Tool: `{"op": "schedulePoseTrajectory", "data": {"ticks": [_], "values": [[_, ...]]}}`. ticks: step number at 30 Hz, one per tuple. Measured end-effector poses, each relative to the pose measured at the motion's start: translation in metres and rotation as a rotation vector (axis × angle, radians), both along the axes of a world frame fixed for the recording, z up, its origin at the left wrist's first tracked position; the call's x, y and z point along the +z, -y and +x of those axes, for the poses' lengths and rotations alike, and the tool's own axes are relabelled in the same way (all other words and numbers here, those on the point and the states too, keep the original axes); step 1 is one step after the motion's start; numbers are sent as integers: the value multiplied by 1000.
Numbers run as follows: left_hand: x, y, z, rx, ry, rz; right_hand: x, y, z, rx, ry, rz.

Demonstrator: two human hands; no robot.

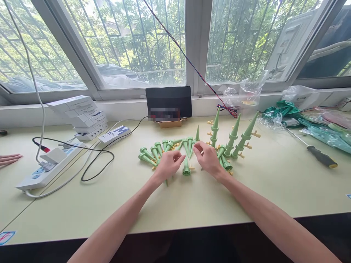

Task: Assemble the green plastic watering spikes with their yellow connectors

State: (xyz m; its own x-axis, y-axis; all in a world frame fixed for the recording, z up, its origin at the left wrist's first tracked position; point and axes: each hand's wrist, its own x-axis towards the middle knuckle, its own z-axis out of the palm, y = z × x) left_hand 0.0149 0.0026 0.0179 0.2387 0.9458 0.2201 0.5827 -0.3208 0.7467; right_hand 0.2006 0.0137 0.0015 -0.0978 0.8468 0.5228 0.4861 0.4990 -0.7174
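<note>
My left hand (170, 163) hovers over the left part of a cluster of green plastic plant watering spikes (157, 148) with small yellow valves. Its fingers are loosely curled, with the thumb apart and nothing visible between them. One watering spike (186, 170) lies between my hands, open end towards me, its tip close to my left thumb. On the other side, my right hand (207, 157) has bent fingers and a small gap at the thumb; I see nothing held. A green pointed tip (197, 133) rises just behind it. Stacked spikes (233, 137) stand upright to its right.
A power strip (52, 166) with cables and white boxes (82, 113) are at left. A dark tablet (169, 102) leans near the window. A screwdriver (320, 156) and plastic bags (326, 133) lie at right. Another person's hand (9, 159) shows at the left edge.
</note>
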Motion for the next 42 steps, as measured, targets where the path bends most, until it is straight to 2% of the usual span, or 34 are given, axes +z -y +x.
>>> {"op": "schedulePoseTrajectory", "data": {"ticks": [6,13,19,22,25,30,35,42], "values": [[-5,-3,-2,-4,-68,91,6,-7,16,-91,105,78],[-8,-2,-1,-28,-83,110,9,-16,36,-238,271,33],[-7,-1,0,-31,-105,134,6,-15,33,-140,379,35],[-7,-1,1,-39,-107,132,5,-17,29,-151,453,40],[-8,0,1,-47,-104,129,6,-20,25,-193,566,-14],[-7,1,2,-45,-111,128,8,-25,18,-174,706,-130],[-4,2,4,-40,-109,133,7,-30,18,-167,742,-175],[-8,2,5,-52,-118,127,5,-29,20,-151,746,-164]]}}
